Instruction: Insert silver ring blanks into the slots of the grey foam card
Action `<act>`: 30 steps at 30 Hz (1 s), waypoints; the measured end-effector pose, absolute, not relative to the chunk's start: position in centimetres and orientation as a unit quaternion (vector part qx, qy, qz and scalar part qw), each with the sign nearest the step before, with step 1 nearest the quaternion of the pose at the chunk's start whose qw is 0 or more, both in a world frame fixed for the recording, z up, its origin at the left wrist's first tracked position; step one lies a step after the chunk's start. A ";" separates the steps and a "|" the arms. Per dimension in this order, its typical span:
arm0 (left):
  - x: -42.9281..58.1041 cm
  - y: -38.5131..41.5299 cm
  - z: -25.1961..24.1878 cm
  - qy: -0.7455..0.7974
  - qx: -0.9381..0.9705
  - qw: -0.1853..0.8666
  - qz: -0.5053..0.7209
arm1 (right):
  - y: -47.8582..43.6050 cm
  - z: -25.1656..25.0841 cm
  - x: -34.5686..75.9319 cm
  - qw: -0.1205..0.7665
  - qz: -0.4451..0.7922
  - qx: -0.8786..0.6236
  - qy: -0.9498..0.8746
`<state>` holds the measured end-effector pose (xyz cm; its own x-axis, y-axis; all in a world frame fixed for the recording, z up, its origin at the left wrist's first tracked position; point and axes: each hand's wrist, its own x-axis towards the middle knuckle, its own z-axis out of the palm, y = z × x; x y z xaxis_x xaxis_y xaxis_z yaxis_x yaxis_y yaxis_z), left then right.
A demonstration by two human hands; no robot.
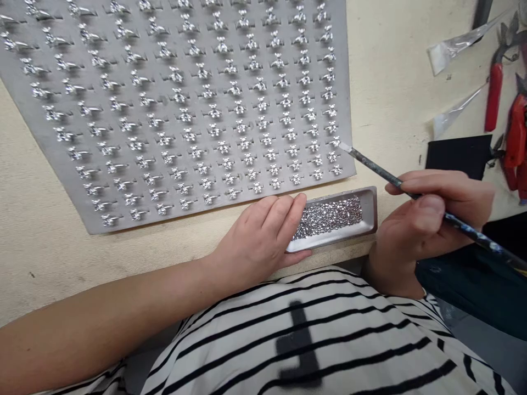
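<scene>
Rows of small silver jewellery pieces [247, 112] stand in slots on a large grey board [341, 66]. My left hand [263, 233] grips the left end of a shallow metal tray [370, 216], just below the board's front edge. The tray holds a heap of tiny sparkling rhinestones [329, 218]. My right hand [424, 219] pinches a slim, dark, paint-flecked stick [391, 178]. Its pale tip [345, 146] touches or nearly touches a silver piece [335, 142] at the board's right edge.
Red-handled snips [494, 93] and a second red tool [516, 137] lie at the right, near a black pad [459, 156] and clear plastic strips [453, 44]. The cream tabletop [391, 82] extends around the board. My striped shirt [288, 340] presses near its front edge.
</scene>
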<state>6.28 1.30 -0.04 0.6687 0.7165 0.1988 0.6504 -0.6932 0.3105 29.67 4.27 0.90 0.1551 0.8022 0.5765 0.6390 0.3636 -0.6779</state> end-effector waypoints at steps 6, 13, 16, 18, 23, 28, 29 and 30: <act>6.3 1.4 0.1 0.378 0.907 0.110 0.150 | 5.3 -0.1 29.4 0.557 0.024 -0.510 -0.655; 6.2 1.3 0.0 0.377 0.907 0.112 0.151 | 5.2 0.2 29.4 0.554 0.019 -0.520 -0.650; 6.2 1.3 -0.1 0.377 0.907 0.113 0.152 | 5.1 0.2 29.5 0.547 0.020 -0.526 -0.650; 6.3 1.4 0.0 0.376 0.907 0.111 0.154 | 5.1 0.2 29.5 0.545 0.029 -0.518 -0.658; 6.3 1.4 0.0 0.376 0.906 0.109 0.158 | 5.0 0.1 29.5 0.543 0.027 -0.516 -0.661; 6.3 1.4 0.0 0.377 0.907 0.109 0.155 | 5.1 0.2 29.3 0.549 0.021 -0.512 -0.661; 6.3 1.4 0.0 0.377 0.907 0.109 0.154 | 5.1 0.2 29.3 0.553 0.020 -0.513 -0.656; 6.3 1.4 0.0 0.376 0.907 0.110 0.153 | 5.1 0.2 29.3 0.558 0.016 -0.513 -0.652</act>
